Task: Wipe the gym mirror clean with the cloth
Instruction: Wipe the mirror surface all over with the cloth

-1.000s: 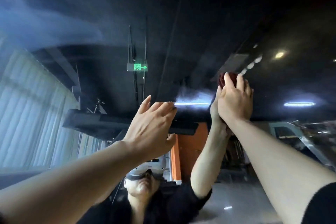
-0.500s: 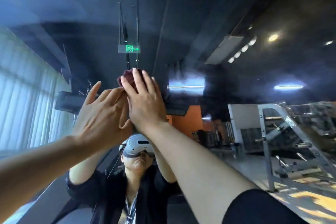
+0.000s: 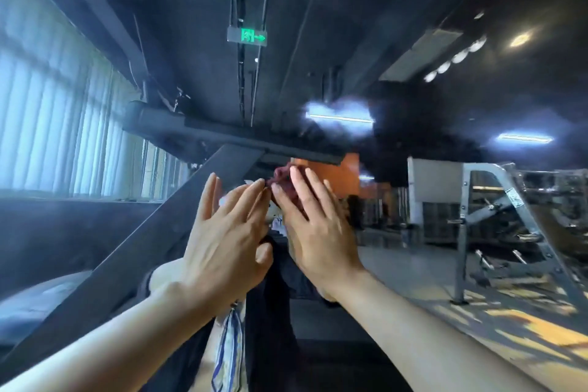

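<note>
Our right hand (image 3: 318,229) lies flat with straight fingers, pressing the dark red cloth (image 3: 284,183) against the mirror (image 3: 413,25); only a bunched edge of the cloth shows past our fingertips. Our left hand (image 3: 222,239) is just beside it, fingers also straight and spread a little, holding nothing, its fingertips near the cloth's edge. Whether the left palm actually touches the glass we cannot tell.

Over the last second we have swept the cloth from high on the right side of the mirror across to the left and then down, so it now sits lower and near the middle of what we see. The left hand has closed in on the right one during that sweep. We judge this to be a running pass of the wipe, with the upper part covered and the lower glass not yet reached.

The surface still carries a pale, cloudy smear (image 3: 340,108) around the reflected strip light above our hands, so that patch likely needs another pass.

The rest is reflection: a green exit sign (image 3: 247,36) hanging from a dark ceiling, vertical blinds (image 3: 63,124) along the left edge of the mirror, an orange wall (image 3: 350,169) behind our hands, a metal gym rack (image 3: 496,200) towards the right edge, and a sunlit floor (image 3: 525,325) at the lower right corner. A blue and white lanyard (image 3: 227,353) hangs below our wrists.
</note>
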